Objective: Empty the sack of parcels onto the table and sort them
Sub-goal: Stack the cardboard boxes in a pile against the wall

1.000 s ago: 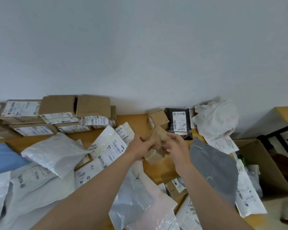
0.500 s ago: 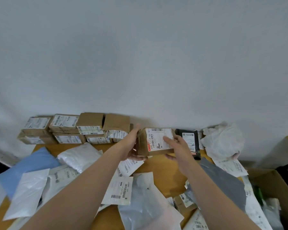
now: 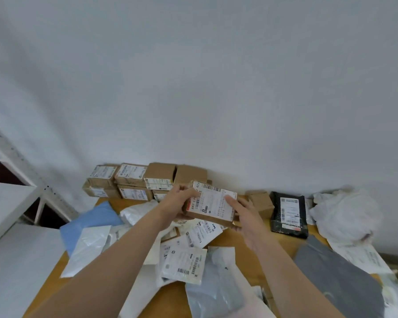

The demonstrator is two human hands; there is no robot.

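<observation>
Above the middle of the wooden table (image 3: 236,241), both hands hold a small brown cardboard box (image 3: 210,205) clear of the surface, its white shipping label turned up toward the camera. The label carries a barcode along its far edge, a red strip on its left edge and large digits that seem to read "642"; the finer print is too blurred to read. The box's long axis runs left to right, tilted down to the right. The left hand (image 3: 177,204) has its grip closed around the left end, thumb on the label; the right hand (image 3: 246,218) pinches the right end, thumb pressed on the label. Behind, labelled cardboard boxes (image 3: 133,181) are stacked against the wall. A black padded parcel (image 3: 288,213) lies to the right, soft plastic mailers (image 3: 182,263) below.
</observation>
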